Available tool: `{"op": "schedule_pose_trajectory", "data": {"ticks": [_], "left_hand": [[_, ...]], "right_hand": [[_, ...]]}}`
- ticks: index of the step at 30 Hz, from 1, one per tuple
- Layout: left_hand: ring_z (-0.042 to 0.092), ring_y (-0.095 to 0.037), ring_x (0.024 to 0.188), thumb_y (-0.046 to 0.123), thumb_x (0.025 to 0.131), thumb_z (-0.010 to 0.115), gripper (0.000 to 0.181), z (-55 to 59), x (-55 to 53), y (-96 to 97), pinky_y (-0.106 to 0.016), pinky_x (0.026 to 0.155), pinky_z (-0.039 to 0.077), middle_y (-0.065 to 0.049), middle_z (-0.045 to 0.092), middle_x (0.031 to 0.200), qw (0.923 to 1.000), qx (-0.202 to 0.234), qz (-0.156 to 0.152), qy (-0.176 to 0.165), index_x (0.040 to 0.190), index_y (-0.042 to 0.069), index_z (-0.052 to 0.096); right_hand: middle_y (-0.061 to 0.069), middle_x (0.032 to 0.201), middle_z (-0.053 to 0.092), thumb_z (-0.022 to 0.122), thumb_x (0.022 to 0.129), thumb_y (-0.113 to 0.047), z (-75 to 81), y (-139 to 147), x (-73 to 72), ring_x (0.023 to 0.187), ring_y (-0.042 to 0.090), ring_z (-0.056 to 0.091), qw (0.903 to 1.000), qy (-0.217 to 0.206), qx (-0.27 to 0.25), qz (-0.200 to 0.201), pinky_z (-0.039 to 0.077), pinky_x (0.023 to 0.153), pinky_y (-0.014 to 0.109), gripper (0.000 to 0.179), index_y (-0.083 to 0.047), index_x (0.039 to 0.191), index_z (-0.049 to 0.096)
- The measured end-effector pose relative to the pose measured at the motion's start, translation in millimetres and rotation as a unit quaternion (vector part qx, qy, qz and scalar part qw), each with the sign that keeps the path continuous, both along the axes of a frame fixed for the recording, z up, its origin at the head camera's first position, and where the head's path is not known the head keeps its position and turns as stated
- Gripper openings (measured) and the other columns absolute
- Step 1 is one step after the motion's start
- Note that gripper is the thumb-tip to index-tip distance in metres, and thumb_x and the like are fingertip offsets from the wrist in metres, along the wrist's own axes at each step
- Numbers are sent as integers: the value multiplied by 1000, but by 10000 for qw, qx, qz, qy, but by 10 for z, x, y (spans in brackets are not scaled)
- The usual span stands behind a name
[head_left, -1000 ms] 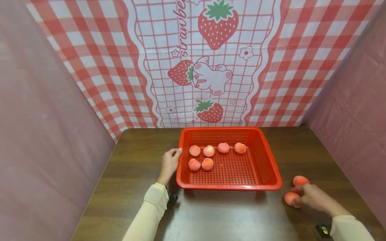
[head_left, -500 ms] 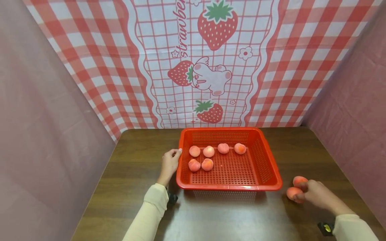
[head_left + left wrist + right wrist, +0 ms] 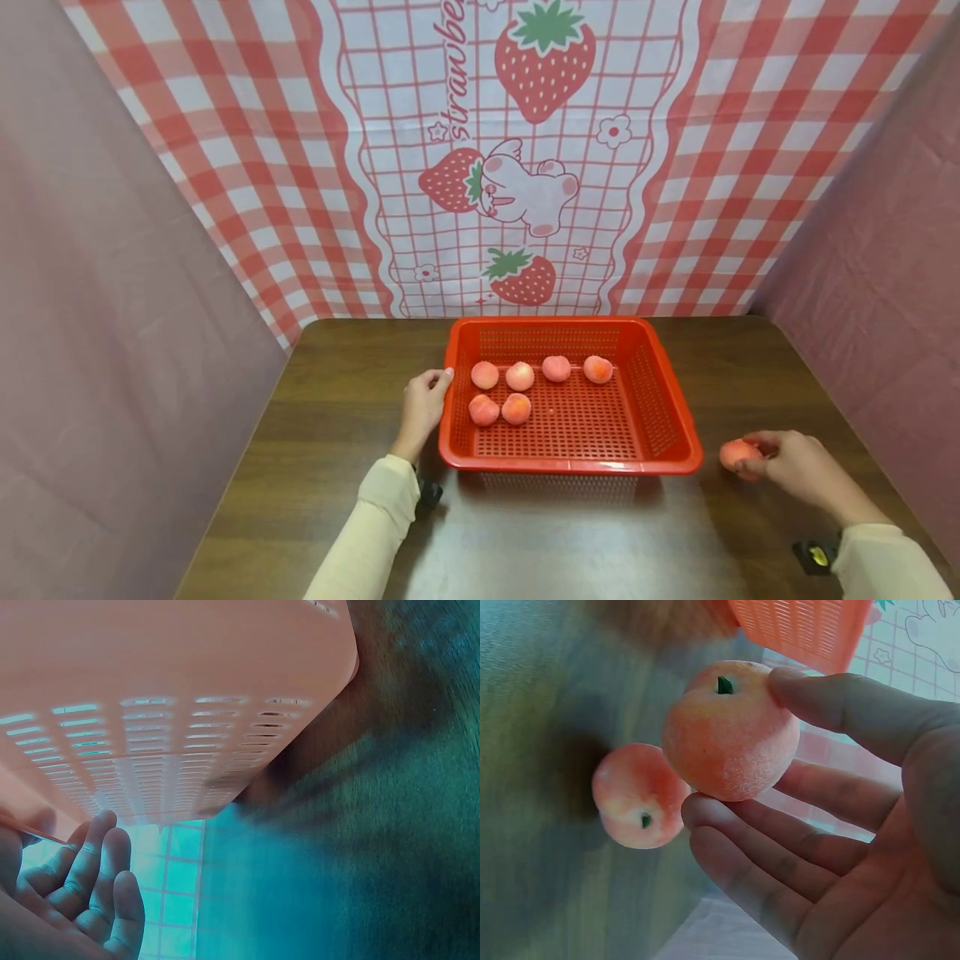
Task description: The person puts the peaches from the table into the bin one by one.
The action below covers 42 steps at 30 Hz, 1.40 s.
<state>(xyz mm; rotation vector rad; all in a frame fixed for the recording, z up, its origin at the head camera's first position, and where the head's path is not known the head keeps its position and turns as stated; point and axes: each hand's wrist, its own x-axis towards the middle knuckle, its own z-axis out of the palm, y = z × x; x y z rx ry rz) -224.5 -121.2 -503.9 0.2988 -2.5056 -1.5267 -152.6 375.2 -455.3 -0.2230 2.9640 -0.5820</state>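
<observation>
My left hand (image 3: 423, 408) grips the left rim of a red plastic basket (image 3: 570, 466), thumb at the rim and fingers outside the wall, as the left wrist view shows. Inside the basket lie several peaches (image 3: 520, 376), in a back row and a shorter front row at the left. Right of the basket, my right hand (image 3: 798, 467) pinches a peach (image 3: 731, 731) with a small green stem between thumb and fingertips. A second peach (image 3: 640, 796) sits on the table below it in the right wrist view; the held one mostly hides it from the head camera.
The basket stands toward the back of a brown wooden table (image 3: 322, 500). Behind it hangs a checked strawberry-print cloth (image 3: 300, 167). Pinkish cloth walls (image 3: 877, 292) close off both sides.
My right hand has raised its peach and brought it away from me, so it now overlaps the other loose peach in the head view. The left hand and basket have stayed put.
</observation>
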Motion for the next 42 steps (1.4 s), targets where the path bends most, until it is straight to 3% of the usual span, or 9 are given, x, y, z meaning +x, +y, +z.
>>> {"op": "schedule_pose_trajectory", "data": {"ticks": [8,23,30,34,42], "left_hand": [[65,-26,81,30,97,60,32,-5,-1,4,-35,74,52,-17,73,95,10000,-45,35,-11,103,1,73],[65,-27,81,30,97,59,32,7,-9,-9,-36,75,52,-17,73,95,10000,-39,2,0,103,2,73],[65,-25,79,31,97,59,33,-14,-6,-8,-34,73,52,-17,73,95,10000,-49,4,-34,103,2,73],[65,-25,78,31,96,60,32,-14,-2,-5,-34,72,52,-17,73,94,10000,-31,8,-34,102,2,73],[64,-25,78,29,96,60,32,-10,-1,-5,-34,72,52,-17,73,93,10000,11,18,51,101,1,73]], "right_hand": [[27,100,70,75,84,-30,132,-3,-65,95,46,64,9995,-268,-35,-169,51,71,48,55,14,115,62],[33,109,65,72,85,-40,283,-36,-146,102,54,57,9996,-155,152,-193,48,76,58,64,13,119,60],[31,104,68,76,83,-34,289,-61,-155,96,50,61,9993,315,-11,-204,48,74,55,56,11,114,63],[29,102,69,77,82,-36,290,-83,-163,94,46,62,9980,551,-138,-273,49,69,46,57,10,113,64],[25,97,71,76,84,-32,344,-134,-202,89,42,65,9976,590,-234,-260,50,65,42,54,11,114,63]]}}
